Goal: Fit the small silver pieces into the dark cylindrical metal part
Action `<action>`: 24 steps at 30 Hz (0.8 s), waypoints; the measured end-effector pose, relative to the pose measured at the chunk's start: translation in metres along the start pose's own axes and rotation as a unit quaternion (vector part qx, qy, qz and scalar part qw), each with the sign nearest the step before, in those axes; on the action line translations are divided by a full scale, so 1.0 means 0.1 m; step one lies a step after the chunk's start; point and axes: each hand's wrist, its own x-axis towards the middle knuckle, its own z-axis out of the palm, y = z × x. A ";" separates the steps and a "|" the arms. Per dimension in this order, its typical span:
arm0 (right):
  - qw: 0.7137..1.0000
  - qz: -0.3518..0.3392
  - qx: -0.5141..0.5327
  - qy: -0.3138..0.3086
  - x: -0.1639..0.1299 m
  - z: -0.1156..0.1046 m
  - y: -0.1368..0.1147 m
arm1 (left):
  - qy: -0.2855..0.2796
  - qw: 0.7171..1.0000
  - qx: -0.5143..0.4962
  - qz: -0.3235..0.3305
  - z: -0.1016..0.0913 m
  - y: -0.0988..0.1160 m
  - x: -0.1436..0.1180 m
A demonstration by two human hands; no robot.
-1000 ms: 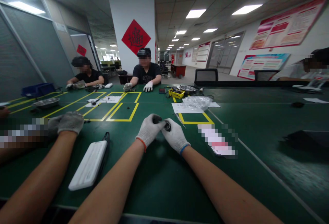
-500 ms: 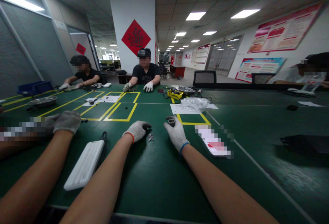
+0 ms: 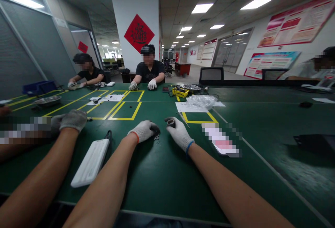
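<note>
My left hand (image 3: 143, 130), gloved, lay palm-down on the green table (image 3: 162, 179), fingertips bent over a small heap of metal beads (image 3: 156, 137); couldn't tell if it pinched any. My right hand (image 3: 178, 132), also gloved, was clamped on a small dark ring (image 3: 171, 123), pinched up between thumb and fingers just above the table. Hands were apart, beads between them. A white case (image 3: 90, 162) lay to the left near my left forearm. A co-worker's gloved hand (image 3: 70, 119) rested further left. Yellow tape boxes (image 3: 125, 111) marked the table beyond. A clear plastic bag (image 3: 200, 101) sat behind those.
</note>
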 end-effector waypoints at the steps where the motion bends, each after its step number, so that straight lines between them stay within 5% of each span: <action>1: 1.000 -0.004 -0.004 -0.005 -0.01 0.00 0.00 | 0.001 1.000 -0.001 -0.003 -0.01 0.01 -0.01; 10: 0.999 -0.037 0.008 -0.024 -0.05 0.00 -0.05 | 0.051 0.998 0.012 -0.037 -0.01 0.08 -0.05; 17: 0.998 -0.049 0.016 0.044 -0.06 0.04 -0.02 | 0.251 0.966 -0.063 -0.026 -0.03 0.20 -0.02; 24: 0.996 -0.029 0.069 0.043 -0.04 0.03 -0.06 | 0.285 0.953 -0.100 0.025 0.04 0.39 -0.03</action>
